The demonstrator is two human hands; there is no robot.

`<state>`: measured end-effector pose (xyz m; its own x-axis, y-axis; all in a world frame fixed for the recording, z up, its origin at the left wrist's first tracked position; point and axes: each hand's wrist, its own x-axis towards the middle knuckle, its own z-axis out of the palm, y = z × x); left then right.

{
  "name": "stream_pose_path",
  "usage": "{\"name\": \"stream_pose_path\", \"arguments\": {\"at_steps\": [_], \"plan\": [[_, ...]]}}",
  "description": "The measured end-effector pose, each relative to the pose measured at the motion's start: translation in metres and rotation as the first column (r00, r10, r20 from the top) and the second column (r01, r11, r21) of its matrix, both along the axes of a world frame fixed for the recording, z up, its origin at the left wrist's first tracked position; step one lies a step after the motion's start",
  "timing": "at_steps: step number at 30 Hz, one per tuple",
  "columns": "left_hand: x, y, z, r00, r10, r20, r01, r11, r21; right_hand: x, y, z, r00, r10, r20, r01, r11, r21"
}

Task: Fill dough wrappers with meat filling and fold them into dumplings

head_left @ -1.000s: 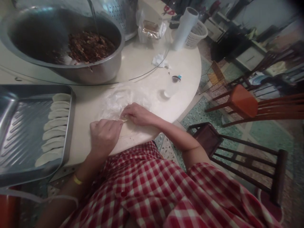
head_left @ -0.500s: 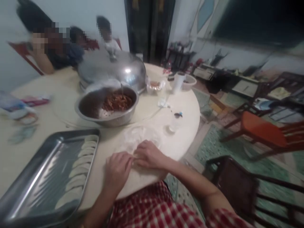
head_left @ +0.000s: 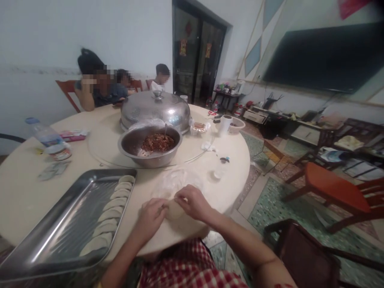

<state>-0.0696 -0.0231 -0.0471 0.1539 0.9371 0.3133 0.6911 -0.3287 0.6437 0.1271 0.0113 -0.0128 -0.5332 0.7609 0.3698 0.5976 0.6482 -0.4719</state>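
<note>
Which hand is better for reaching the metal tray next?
Probably the left hand: it's nearer the tray. The right hand is farther, across the pale dough. Both seem busy pinching that dough, though.

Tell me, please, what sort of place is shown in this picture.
Probably a home's dining and living room: there is a large, round, cream-coloured table, an orange-brown wooden chair to its right, and a wide, black, rectangular screen, apparently a television, in the background.
</note>
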Motion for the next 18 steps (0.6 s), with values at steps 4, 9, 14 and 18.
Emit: {"name": "stream_pose_path", "arguments": {"at_steps": [4, 9, 14, 18], "plan": [[-0.008, -0.007, 0.005, 0.983, 0.017, 0.185, 0.007, 0.992, -0.129, 0.01, -0.002, 0.024, 0.998, -0.049, -0.041, 0.044, 0.99, -0.131], [-0.009, 0.003, 0.027, 0.81, 0.164, 0.563, -0.047, 0.975, -0.217, 0.02, 0.011, 0.065, 0.974, -0.013, -0.226, -0.061, 0.946, -0.318], [0.027, 0.025, 0.069, 0.072, 0.342, 0.937, 0.324, 0.881, -0.346, 0.003, 0.038, 0.102, 0.876, 0.104, -0.472, -0.397, 0.711, -0.58], [0.05, 0.03, 0.084, -0.203, 0.415, 0.887, 0.456, 0.842, -0.289, -0.008, 0.062, 0.102, 0.94, -0.039, -0.339, -0.21, 0.716, -0.666]]}}
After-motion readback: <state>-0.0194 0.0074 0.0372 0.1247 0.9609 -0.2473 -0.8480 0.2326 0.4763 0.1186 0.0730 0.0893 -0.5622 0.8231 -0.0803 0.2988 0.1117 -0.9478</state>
